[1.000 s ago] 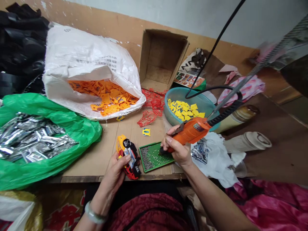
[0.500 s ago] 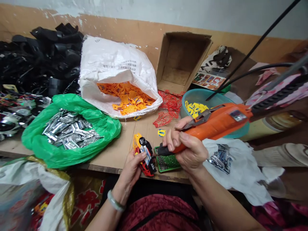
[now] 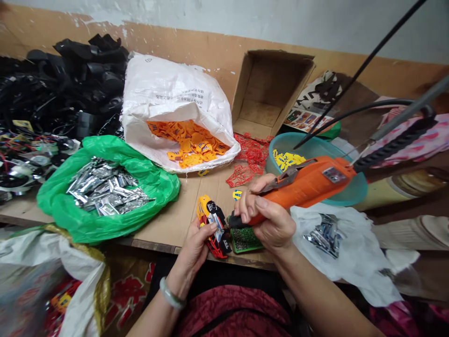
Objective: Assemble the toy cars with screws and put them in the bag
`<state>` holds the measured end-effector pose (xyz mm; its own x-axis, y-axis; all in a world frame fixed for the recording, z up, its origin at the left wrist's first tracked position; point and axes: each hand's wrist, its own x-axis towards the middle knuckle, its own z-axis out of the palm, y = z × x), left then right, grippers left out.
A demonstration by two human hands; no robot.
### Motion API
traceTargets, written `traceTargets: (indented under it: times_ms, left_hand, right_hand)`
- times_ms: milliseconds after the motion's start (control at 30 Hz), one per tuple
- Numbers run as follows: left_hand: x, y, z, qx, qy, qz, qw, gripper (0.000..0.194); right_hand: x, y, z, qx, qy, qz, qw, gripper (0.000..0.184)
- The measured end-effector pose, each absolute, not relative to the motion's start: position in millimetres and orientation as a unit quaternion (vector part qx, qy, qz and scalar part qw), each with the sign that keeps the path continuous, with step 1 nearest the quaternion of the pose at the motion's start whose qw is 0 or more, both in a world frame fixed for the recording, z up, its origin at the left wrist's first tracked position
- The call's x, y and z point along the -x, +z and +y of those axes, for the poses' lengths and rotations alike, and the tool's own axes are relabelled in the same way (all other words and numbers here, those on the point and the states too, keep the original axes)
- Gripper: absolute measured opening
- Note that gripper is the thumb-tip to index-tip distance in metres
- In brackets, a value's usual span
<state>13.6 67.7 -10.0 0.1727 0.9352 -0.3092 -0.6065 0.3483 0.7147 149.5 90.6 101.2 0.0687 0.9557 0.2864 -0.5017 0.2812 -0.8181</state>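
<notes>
My left hand (image 3: 197,243) is closed round a toy car body (image 3: 212,224) in yellow, black and red, its thumb on a silver strip. In my right hand (image 3: 270,215) is an orange electric screwdriver (image 3: 308,185), its black nose turned left to the car's side. The tip looks at or very near the car; whether it touches a screw I cannot tell. Beneath the screwdriver lies a green tray (image 3: 247,248) of small screws, partly hidden by my right hand. A yellow and blue piece (image 3: 237,194) rests just behind the tray.
Left stands a green bag (image 3: 161,187) of silver parts; behind it, a white sack (image 3: 175,79) of orange pieces. Red frames (image 3: 250,154) lie before a cardboard box (image 3: 273,89). A teal basin (image 3: 358,187) holds yellow pieces. A black cable (image 3: 368,61) hangs at right.
The screwdriver has moved left from over the screw tray to the side of the car. The camera view has turned left. My left hand keeps its hold on the car.
</notes>
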Motion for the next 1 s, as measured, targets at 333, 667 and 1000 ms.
traceTargets:
  times_ms: [333, 667, 1000]
  left_hand:
    - [-16.4, -6.9, 67.9, -0.217, 0.532, 0.374, 0.728, 0.040]
    - [-20.8, -5.3, 68.0, -0.225, 0.533, 0.380, 0.721, 0.038]
    - [13.8, 8.1, 64.7, -0.182, 0.539, 0.353, 0.743, 0.051]
  right_hand:
    - [-151.0, 96.3, 88.5, 0.247, 0.543, -0.461, 0.658, 0.018]
    - [-151.5, 87.3, 84.3, 0.261, 0.550, -0.484, 0.628, 0.019]
    - [-180.6, 93.1, 93.4, 0.459, 0.301, -0.497, 0.672, 0.033]
